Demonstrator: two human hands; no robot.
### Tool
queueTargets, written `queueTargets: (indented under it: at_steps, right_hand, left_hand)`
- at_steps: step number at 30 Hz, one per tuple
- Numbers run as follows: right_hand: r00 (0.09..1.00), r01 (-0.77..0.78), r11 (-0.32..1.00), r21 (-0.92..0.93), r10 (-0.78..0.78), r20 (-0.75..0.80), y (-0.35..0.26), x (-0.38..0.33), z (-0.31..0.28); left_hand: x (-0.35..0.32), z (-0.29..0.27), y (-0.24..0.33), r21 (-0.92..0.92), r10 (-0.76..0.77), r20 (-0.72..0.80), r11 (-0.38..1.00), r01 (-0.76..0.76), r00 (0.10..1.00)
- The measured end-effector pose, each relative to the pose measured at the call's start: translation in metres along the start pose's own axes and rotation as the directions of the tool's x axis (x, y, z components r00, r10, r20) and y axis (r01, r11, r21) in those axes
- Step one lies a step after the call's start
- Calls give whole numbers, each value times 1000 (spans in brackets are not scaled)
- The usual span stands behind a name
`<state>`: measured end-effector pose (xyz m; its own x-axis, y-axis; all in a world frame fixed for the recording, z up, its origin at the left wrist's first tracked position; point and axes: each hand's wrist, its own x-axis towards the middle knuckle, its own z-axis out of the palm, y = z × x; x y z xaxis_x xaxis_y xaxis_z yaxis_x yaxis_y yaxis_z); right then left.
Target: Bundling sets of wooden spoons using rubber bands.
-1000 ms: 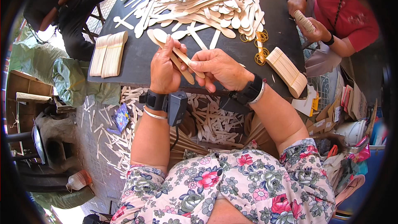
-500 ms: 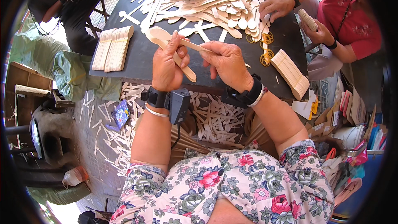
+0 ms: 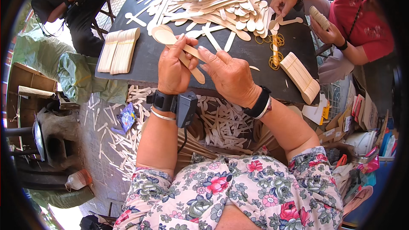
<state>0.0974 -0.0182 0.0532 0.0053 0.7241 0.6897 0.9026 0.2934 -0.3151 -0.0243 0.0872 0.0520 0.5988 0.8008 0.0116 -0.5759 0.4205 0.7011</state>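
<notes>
Over the near edge of the dark table, my left hand is closed around a couple of wooden spoons, which overlap at their bowls. One handle slants down past my palm toward me. Another runs rightward to my right hand, whose thumb and fingers pinch it near its end. Beyond my hands, a large heap of loose wooden spoons covers the far middle of the table. Two spoons lie crossed just past my fingers.
Stacked spoons lie at the table's left; a banded bundle lies at its right, near yellow rubber bands. A co-worker's hand reaches in at right. Another person sits far left. Loose spoons litter the floor below.
My right hand has slid left along the spoon, closer to my left hand. The spoon bowls sit more closely overlapped. The co-worker's hand at right has lifted from the heap's edge with a spoon.
</notes>
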Motion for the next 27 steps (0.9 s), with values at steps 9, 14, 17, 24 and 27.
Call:
queueTargets:
  at_steps: [9,14,17,24,27]
  right_hand:
    - [982,-111,992,53,101,161,-7,-9,8]
    - [956,-175,967,-184,211,202,22,5,5]
    - [908,-97,917,-386,240,343,32,3,9]
    - [833,68,906,-419,180,523,18,-13,0]
    - [792,111,898,-425,178,584,-3,-13,-16]
  left_hand:
    - [0,3,-16,192,40,-260,981,11,965]
    - [3,-10,-14,120,46,-394,993,2,918]
    - [3,-14,-9,76,-5,-317,997,31,948]
    - [5,-21,-1,51,-34,-300,997,52,953]
    - [5,-25,6,16,-24,-292,999,30,956]
